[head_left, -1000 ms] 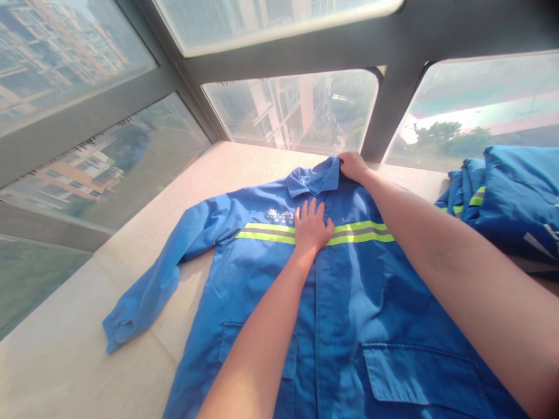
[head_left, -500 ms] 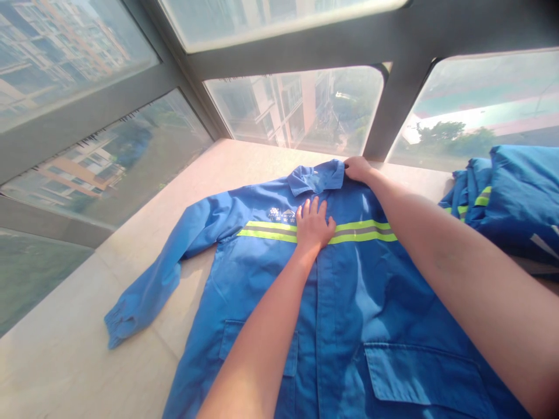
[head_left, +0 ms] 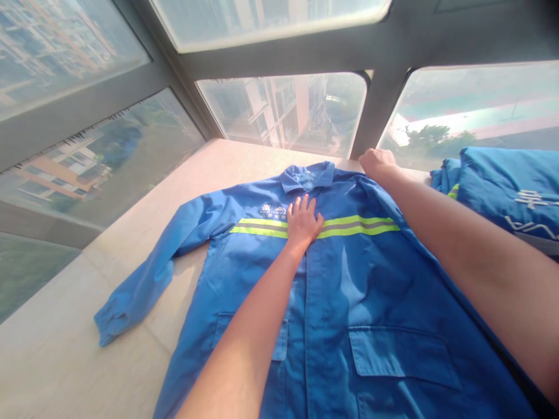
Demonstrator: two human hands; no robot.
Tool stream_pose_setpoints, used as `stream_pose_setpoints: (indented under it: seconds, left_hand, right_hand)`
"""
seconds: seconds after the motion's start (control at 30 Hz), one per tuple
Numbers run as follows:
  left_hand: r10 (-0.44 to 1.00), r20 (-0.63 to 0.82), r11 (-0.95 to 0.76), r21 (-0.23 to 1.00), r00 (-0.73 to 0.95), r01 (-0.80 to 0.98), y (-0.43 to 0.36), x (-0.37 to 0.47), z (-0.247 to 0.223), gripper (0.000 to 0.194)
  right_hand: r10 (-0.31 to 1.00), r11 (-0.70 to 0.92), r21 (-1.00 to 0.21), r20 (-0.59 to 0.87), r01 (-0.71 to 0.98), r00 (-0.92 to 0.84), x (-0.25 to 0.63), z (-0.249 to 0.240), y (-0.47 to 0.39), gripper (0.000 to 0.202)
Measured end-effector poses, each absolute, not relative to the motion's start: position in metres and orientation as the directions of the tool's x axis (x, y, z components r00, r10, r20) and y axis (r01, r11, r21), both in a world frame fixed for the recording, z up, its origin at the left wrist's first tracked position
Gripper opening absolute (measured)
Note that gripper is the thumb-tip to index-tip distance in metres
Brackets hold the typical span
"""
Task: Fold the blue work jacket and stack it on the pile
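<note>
- One blue jacket [head_left: 332, 273] takes centre stage, lying front up on the pale ledge [head_left: 48, 343], collar end toward the windows, lower part running out of view at the near edge.
- Up at the top, the collar [head_left: 323, 176] sits folded open in a neat V, and beside the chest opening there's a white printed emblem [head_left: 267, 209], partly covered by fingertips.
- Across the chest goes a yellow-and-grey reflective band [head_left: 358, 226], bright in the sun; lower down, a flapped pocket [head_left: 402, 352] catches streaks of light.
- Out to the side, one sleeve [head_left: 146, 285] is stretched over the ledge, its gathered cuff pointing back toward the person; the other sleeve I can't make out properly past the forearm.
- And the left hand [head_left: 304, 220]: open, fingers spread, palm down on the chest, right over the band near the front opening!
- Over at the far shoulder, the right hand [head_left: 378, 163] has its fingers curled in, just beside the cloth; whether it's pinching any, I cannot tell from here.
- Beyond that arm, a folded blue pile [head_left: 502, 180] with white lettering sits by the glass.
- Around it all, a grey window frame [head_left: 283, 49], with buildings [head_left: 70, 171] and trees [head_left: 428, 137] outside.
</note>
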State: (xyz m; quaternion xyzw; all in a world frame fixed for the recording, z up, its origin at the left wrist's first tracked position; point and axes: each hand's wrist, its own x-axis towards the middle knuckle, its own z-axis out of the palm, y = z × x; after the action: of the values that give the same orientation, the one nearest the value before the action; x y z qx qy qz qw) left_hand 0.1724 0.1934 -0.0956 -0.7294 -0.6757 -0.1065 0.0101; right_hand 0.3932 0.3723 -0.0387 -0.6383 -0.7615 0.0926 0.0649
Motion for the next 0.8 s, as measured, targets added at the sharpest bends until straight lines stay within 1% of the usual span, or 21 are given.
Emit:
stream_pose_setpoints:
  seconds: [0.07, 0.13, 0.17, 0.23, 0.3, 0.33, 0.37, 0.43, 0.53, 0.7, 0.8]
  left_hand:
    - [0.982, 0.175, -0.089, 0.121, 0.067, 0.989, 0.194, 0.172, -0.096, 0.054]
    - [0.980, 0.184, -0.097, 0.116, 0.075, 0.989, 0.195, 0.172, -0.096, 0.054]
    - [0.980, 0.184, -0.099, 0.115, 0.077, 0.988, 0.195, 0.173, -0.096, 0.055]
    - [0.983, 0.170, -0.094, 0.118, 0.073, 0.989, 0.196, 0.173, -0.095, 0.054]
    - [0.986, 0.157, -0.084, 0.119, 0.065, 0.989, 0.197, 0.174, -0.094, 0.054]
    - [0.986, 0.154, -0.080, 0.118, 0.061, 0.990, 0.197, 0.174, -0.093, 0.054]
    - [0.986, 0.154, -0.078, 0.117, 0.060, 0.990, 0.197, 0.174, -0.093, 0.054]
    - [0.986, 0.156, -0.075, 0.115, 0.056, 0.991, 0.196, 0.174, -0.092, 0.053]
    - [0.987, 0.150, -0.072, 0.117, 0.054, 0.991, 0.195, 0.174, -0.090, 0.053]
    - [0.989, 0.141, -0.053, 0.117, 0.036, 0.992, 0.198, 0.175, -0.085, 0.052]
    - [0.992, 0.120, -0.050, 0.092, 0.039, 0.994, 0.195, 0.179, -0.078, 0.053]
  right_hand:
    - [0.978, 0.210, -0.144, 0.041, 0.967, -0.206, 0.385, -0.023, 0.347, 0.028]
    - [0.948, 0.314, -0.078, 0.078, 0.946, -0.309, 0.372, -0.014, 0.307, 0.034]
    - [0.926, 0.374, -0.074, 0.087, 0.924, -0.368, 0.363, -0.014, 0.284, 0.036]
    - [0.891, 0.453, -0.111, 0.091, 0.885, -0.444, 0.347, -0.025, 0.233, 0.034]
    - [0.889, 0.456, -0.234, 0.075, 0.858, -0.452, 0.333, -0.049, 0.187, 0.031]
    - [0.891, 0.451, -0.294, 0.097, 0.842, -0.444, 0.327, -0.062, 0.169, 0.032]
    - [0.897, 0.442, -0.339, 0.147, 0.830, -0.417, 0.323, -0.076, 0.156, 0.037]
    - [0.902, 0.430, -0.397, 0.217, 0.811, -0.373, 0.319, -0.099, 0.141, 0.045]
    - [0.902, 0.427, -0.415, 0.257, 0.804, -0.346, 0.318, -0.114, 0.141, 0.049]
    - [0.903, 0.425, -0.425, 0.261, 0.800, -0.341, 0.318, -0.115, 0.151, 0.049]
    - [0.903, 0.423, -0.422, 0.272, 0.802, -0.333, 0.317, -0.117, 0.153, 0.050]
